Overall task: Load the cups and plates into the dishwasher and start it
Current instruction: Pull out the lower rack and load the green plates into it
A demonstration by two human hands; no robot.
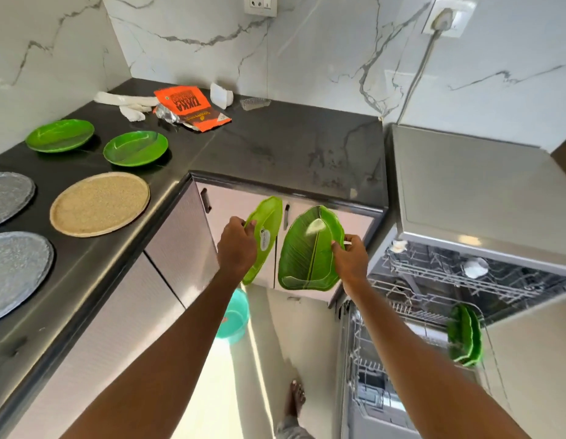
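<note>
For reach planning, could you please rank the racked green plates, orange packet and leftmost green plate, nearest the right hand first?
From the right hand:
1. Racked green plates, lower right.
2. Orange packet, back counter.
3. Leftmost green plate, left counter.

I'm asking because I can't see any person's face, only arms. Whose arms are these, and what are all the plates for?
The camera sits on a person's head and looks down, so you only see their arms. The left hand grips a sticker-marked leaf plate by its edge; the right hand holds a striped leaf plate. On the dark counter lie a far green plate, a near green plate, a tan plate, a back grey plate and a front grey plate. At the right stands the open dishwasher, with loaded green plates already standing inside.
</note>
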